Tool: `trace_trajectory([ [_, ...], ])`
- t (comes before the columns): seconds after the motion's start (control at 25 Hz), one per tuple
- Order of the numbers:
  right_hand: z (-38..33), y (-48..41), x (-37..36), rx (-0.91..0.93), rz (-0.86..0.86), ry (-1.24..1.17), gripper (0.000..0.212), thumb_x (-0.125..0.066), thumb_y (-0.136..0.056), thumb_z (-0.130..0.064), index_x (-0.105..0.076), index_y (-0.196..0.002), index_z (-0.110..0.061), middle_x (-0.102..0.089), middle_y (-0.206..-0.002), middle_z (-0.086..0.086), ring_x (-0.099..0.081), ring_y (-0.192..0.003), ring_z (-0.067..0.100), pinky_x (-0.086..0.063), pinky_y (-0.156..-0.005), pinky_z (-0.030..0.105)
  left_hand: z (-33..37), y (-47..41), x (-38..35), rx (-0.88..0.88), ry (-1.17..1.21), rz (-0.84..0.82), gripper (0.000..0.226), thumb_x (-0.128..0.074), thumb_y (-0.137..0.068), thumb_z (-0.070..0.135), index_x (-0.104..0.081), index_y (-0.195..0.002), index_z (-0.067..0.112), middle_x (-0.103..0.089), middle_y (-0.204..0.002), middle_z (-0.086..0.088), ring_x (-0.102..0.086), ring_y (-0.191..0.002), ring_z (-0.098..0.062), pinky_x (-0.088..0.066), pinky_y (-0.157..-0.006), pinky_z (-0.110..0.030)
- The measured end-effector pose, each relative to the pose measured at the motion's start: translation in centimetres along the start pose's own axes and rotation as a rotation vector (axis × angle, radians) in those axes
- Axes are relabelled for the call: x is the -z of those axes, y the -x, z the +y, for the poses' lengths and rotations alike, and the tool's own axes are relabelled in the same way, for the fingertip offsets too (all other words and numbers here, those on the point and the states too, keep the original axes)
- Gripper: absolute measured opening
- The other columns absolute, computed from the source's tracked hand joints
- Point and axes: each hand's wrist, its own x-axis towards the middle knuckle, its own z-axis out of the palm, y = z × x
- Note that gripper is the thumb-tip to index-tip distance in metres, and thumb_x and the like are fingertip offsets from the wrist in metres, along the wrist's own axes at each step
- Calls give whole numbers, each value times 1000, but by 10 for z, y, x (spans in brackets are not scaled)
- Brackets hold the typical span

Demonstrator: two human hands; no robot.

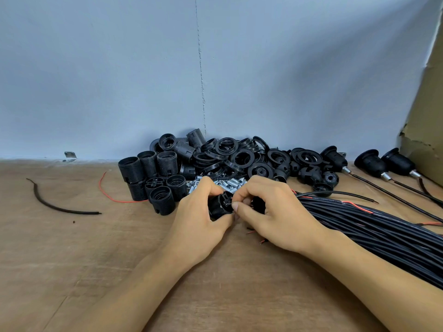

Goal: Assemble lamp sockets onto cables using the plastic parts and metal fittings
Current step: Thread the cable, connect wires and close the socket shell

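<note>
Wooden tabletop [72, 259] against a blue-grey wall [96, 80]. Far left: loose black cable scrap [60, 207], then a thin red wire [107, 192]. Next, spare socket shells [153, 173], black and threaded, mostly standing. Behind them to the right, a heap of black rings [239, 156], with silver metal fittings [230, 183] just in front. Centre: left hand [199, 221] curled round the held socket body [219, 204], low over the table, slotted end facing right. Right hand [273, 216] has curled fingers, thumb and forefinger pinching at that slotted end; what's in the pinch is too small to tell. Right: black cable bundle [383, 233] lying beside the right forearm. Far right: assembled sockets [374, 164] on cables, near a cardboard sheet [426, 116].
</note>
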Motion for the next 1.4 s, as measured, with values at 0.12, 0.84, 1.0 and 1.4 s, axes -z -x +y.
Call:
trace_trajectory([
  [0.12,0,-1,1,-32,82,-88,10,-68,-91,-14,-67,-84,-20,-64,-79,-8,-60,-80,10,-41,-70,16,3,0,1,15,112,-3,37,-78,-72,46,-51,-95,35,-72,-91,10,-70,-90,-13,-56,-83,-45],
  [0.84,-2,0,2,89,-21,65,8,-68,-89,-7,-69,-84,-14,-55,-83,-12,-55,-79,7,-40,-70,11,-2,-1,0,-128,-68,24,25,-74,-72,26,-57,-89,32,-63,-85,15,-61,-84,-8,-42,-69,-13],
  [1.0,1,1,0,68,-56,86,8,-67,-89,-8,-66,-83,-14,-56,-81,-7,-54,-78,11,-36,-65,9,-1,0,-1,-137,-119,-7,30,-79,-73,24,-53,-85,33,-60,-85,15,-56,-75,-6,-40,-61,-14],
  [1.4,5,2,-3,5,-33,55,10,-69,-90,-13,-64,-84,-20,-57,-78,-10,-55,-76,9,-37,-60,9,2,1,-4,-65,-100,-13,32,-83,-75,19,-55,-84,31,-62,-80,13,-56,-71,-10,-41,-56,-18],
])
